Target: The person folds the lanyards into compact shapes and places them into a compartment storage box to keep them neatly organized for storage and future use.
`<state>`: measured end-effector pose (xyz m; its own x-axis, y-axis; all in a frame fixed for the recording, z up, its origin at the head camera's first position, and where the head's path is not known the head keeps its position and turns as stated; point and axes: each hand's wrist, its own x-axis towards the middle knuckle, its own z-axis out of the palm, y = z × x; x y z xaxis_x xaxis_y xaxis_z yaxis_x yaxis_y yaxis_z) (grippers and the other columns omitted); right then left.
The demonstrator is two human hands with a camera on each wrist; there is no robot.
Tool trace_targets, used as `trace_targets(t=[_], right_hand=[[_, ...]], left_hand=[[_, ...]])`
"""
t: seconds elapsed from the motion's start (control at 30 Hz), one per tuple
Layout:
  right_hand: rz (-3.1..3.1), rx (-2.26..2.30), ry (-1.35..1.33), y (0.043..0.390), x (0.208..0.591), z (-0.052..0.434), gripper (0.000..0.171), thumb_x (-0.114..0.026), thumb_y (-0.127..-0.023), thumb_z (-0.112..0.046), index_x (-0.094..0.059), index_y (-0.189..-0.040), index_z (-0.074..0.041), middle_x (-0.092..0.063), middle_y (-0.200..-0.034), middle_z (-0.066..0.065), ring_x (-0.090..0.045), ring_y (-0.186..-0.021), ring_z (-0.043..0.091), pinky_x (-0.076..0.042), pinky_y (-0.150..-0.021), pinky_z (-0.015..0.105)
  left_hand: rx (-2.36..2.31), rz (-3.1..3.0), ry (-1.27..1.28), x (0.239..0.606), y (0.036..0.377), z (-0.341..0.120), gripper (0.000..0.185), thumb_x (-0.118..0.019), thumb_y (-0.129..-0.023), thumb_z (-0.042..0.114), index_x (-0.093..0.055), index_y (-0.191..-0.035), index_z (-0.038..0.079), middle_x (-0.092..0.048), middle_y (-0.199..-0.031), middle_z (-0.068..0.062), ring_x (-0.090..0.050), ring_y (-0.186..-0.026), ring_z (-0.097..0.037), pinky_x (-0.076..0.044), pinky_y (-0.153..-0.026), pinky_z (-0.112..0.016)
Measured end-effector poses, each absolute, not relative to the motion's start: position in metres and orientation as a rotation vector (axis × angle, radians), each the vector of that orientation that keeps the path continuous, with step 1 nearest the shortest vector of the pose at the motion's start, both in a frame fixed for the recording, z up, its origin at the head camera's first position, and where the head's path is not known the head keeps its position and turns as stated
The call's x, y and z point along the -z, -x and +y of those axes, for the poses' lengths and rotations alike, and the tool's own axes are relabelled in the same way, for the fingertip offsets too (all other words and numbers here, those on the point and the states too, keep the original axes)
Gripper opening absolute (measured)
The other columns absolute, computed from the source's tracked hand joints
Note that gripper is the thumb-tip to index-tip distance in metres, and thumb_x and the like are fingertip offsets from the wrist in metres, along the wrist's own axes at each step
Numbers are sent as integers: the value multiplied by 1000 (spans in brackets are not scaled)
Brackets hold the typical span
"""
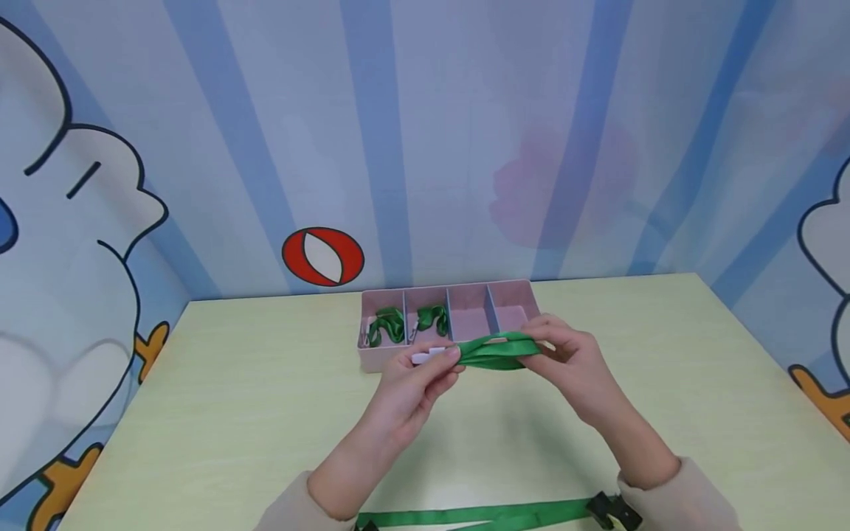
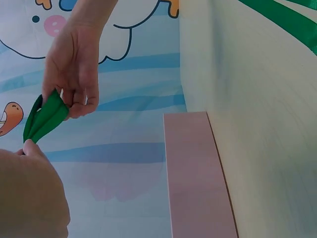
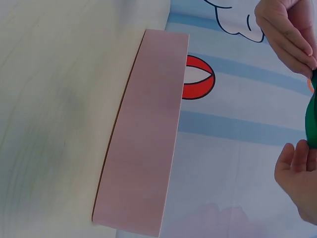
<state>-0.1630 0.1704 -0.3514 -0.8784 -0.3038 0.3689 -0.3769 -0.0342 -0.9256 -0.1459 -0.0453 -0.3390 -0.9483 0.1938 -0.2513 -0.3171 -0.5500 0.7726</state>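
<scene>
The head view looks forward and down, mid-distance, facing the pink divided tray (image 1: 450, 318) against the wall. Both wrist views sit close beside that tray (image 2: 195, 173) (image 3: 143, 144) — low, sideways — sharing its outer wall with the head view.

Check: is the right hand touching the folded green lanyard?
Touching. The head view shows the right hand pinching the folded green lanyard at its right end.

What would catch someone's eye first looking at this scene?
Both hands, left hand and right hand, pinch a folded green lanyard above the pale table. Behind it stands a pink divided tray, its two left compartments each holding a rolled green lanyard.
</scene>
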Motion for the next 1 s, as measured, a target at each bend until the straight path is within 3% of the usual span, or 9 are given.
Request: trace_targets(t=[0.17,0.3,0.4,0.57,0.73,0.87,1.0], right_hand=[[-2219,-2110,-577,162,350,168,23,-60,-88,1,-66,-110,-4,-67,-97,-9,-63,-92,8,-53,-79,25],[-2245,-2250,-613,163,349,169,16,-57,-91,-2,-64,-101,-11,-71,-88,-7,-65,-90,9,-50,-83,23],[-2262,-2379,-815,166,350,172,17,-52,-95,-6,-66,-96,-15,-69,-90,-6,-62,-96,13,-47,-88,25],[-1995,-2650,-1268,172,357,180,23,-47,-98,-9,-68,-105,-14,-63,-109,-3,-55,-109,17,-45,-93,33],[-1725,-2843,-1535,173,361,183,21,-46,-98,-8,-66,-105,-12,-64,-101,-5,-56,-102,15,-43,-93,32],[-1911,-2707,-1558,170,355,186,22,-45,-98,-6,-64,-106,-12,-62,-89,-6,-56,-81,12,-45,-76,27],[-2272,-2410,-1456,168,347,188,20,-46,-98,-8,-64,-104,-10,-54,-70,-1,-45,-59,16,-39,-53,30]], left_hand=[[-2523,1326,192,340,146,-45,8,-61,-88,-1,-63,-95,-1,-62,-84,-8,-66,-68,-9,-53,-68,-17],[-2518,1338,186,342,146,-45,9,-61,-88,0,-64,-96,0,-64,-82,-7,-66,-68,-9,-53,-68,-18],[-2513,1371,171,344,148,-45,8,-62,-87,-1,-66,-92,2,-65,-82,-7,-66,-68,-10,-53,-68,-18],[-2487,1480,119,345,150,-47,8,-64,-86,-1,-69,-90,3,-63,-86,-9,-67,-68,-12,-54,-69,-21],[-2458,1541,65,346,152,-48,10,-64,-85,-3,-68,-93,-1,-59,-91,-11,-66,-69,-13,-54,-72,-24],[-2399,1681,-13,346,151,-51,11,-66,-83,-2,-68,-94,-3,-59,-94,-11,-65,-70,-13,-55,-73,-27],[-2306,1842,-129,345,146,-54,16,-69,-81,-1,-66,-96,-7,-60,-93,-11,-64,-72,-15,-55,-75,-32]])
